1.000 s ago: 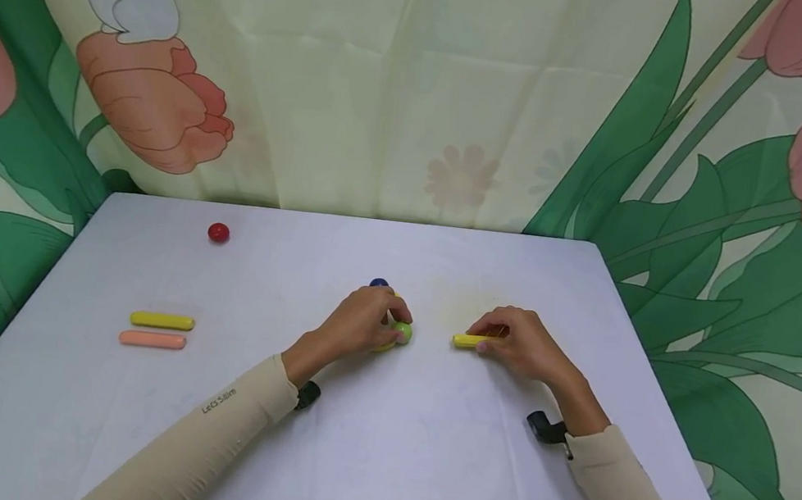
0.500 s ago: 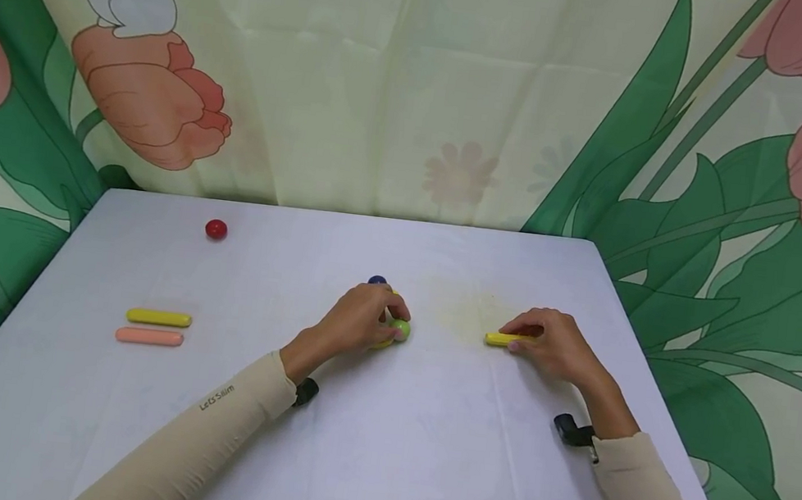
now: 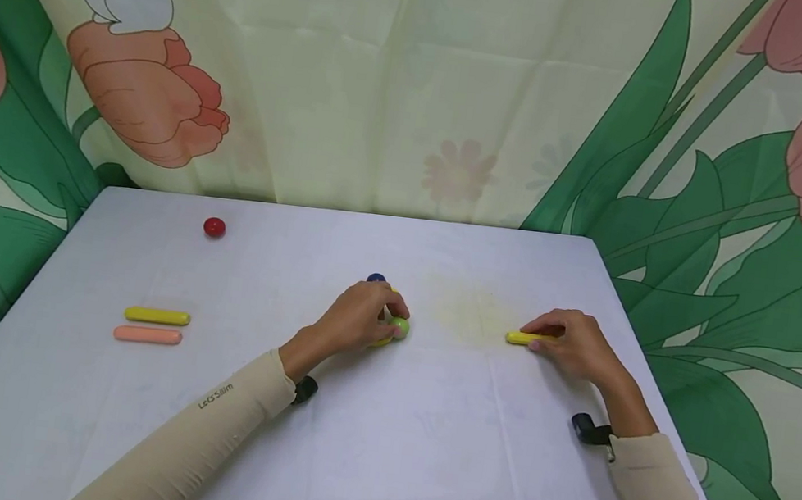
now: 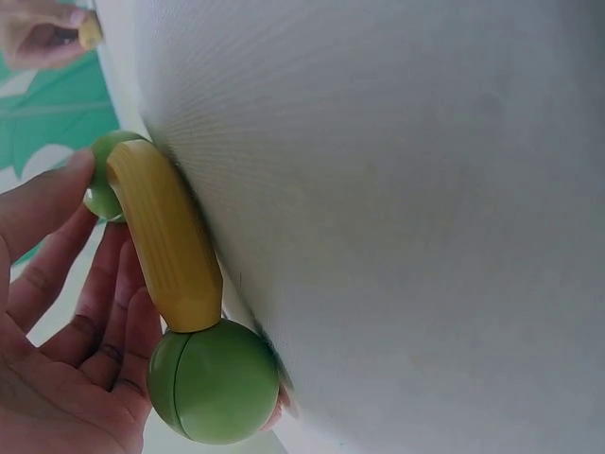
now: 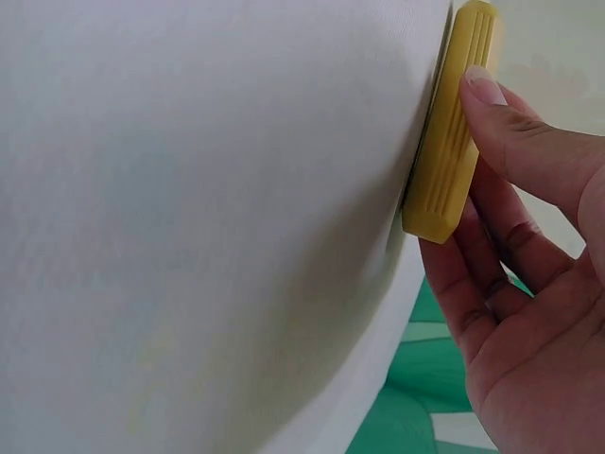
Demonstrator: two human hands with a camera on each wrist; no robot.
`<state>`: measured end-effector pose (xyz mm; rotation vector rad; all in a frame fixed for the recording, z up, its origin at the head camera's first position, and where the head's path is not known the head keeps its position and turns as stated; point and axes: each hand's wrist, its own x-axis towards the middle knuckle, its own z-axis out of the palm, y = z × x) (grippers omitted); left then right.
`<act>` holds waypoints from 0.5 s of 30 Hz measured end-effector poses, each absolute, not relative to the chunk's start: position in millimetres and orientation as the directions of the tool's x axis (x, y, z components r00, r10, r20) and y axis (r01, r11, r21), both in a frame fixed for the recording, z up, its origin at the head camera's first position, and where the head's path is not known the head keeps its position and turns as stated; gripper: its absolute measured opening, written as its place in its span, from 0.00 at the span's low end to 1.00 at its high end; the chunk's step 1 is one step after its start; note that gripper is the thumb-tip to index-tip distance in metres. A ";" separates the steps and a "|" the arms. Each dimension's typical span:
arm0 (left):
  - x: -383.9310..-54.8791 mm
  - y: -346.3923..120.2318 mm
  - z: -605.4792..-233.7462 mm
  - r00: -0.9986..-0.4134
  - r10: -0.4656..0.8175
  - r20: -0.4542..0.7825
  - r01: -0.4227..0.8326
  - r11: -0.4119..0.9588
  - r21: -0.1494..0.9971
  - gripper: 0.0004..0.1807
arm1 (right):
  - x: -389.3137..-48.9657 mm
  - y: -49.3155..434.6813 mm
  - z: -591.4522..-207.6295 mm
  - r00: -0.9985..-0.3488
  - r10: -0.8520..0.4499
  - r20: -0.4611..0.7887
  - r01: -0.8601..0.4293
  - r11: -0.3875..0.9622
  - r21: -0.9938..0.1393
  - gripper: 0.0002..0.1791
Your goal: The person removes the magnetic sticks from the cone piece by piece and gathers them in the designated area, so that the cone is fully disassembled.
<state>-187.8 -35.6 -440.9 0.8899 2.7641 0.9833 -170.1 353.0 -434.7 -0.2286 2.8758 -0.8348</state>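
My left hand (image 3: 356, 319) holds a green ball (image 3: 400, 329) between thumb and fingers, low over the table. In the left wrist view, a curved yellow rod (image 4: 175, 241) joins that ball to a second green ball (image 4: 214, 380). Just beyond the left hand, a dark blue ball (image 3: 376, 278) peeks out; the rest of that side is hidden by the hand. Further right, my right hand (image 3: 576, 347) pinches a straight, ridged yellow rod (image 5: 449, 132), its thumb along one side. The rod lies level, close over the cloth.
A white cloth covers the table (image 3: 409, 441). On the left lie a yellow stick (image 3: 157, 315) and a pink stick (image 3: 147, 335), side by side. A red ball (image 3: 214, 227) sits near the far edge. Behind hangs a printed curtain (image 3: 331, 85).
The right hand has slid to the right with the yellow rod, widening the gap to the left hand. My left hand keeps its place on the green ball.
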 end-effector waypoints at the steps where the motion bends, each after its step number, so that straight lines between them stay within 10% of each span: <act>1: -187.5 -35.5 -440.7 -0.829 0.547 0.118 0.498 0.626 0.600 0.09 | -170.0 354.3 -434.7 -0.980 -0.178 -0.091 -0.102 0.836 -0.539 0.12; 15: -187.3 -35.2 -440.8 -0.828 0.546 0.130 0.504 0.621 0.601 0.09 | -168.1 369.4 -435.2 -0.984 -0.156 -0.082 -0.090 0.847 -0.524 0.13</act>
